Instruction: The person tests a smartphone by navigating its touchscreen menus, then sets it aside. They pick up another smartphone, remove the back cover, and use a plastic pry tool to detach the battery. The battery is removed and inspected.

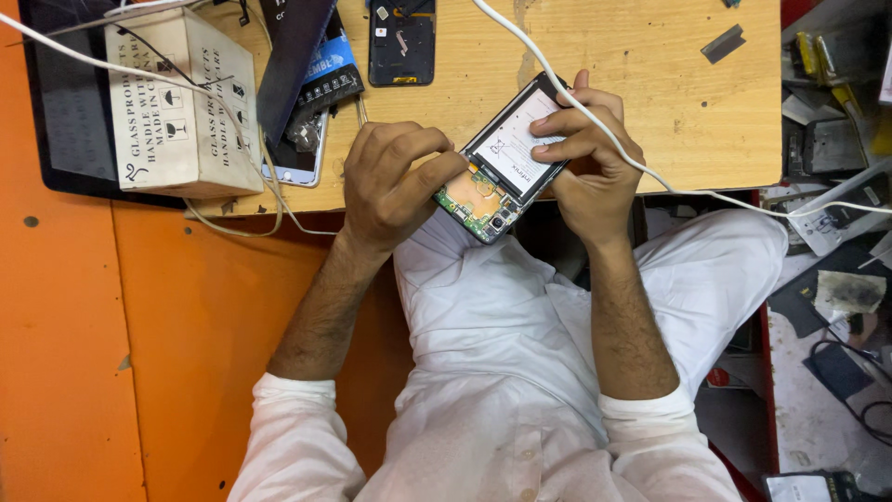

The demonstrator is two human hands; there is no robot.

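I see the phone (502, 160), back cover off, held over the desk (650, 84) edge, tilted. Right hand (595, 158) grips its upper half, fingers curled across the white battery (520, 139). Left hand (395, 186) pinches narrow at the green board (474, 197); I cannot tell if it holds a tool. Judgement: keep the right grip steady, press lightly, avoid the white cable (650, 172) dragging across the wrist

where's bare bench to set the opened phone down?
Free: bare wood on the wooden bench right of the black back cover, up to the small grey strip, though the white cable crosses it. Crowded: left side, with the cardboard box and stacked phone parts. Both hands hold the opened phone.
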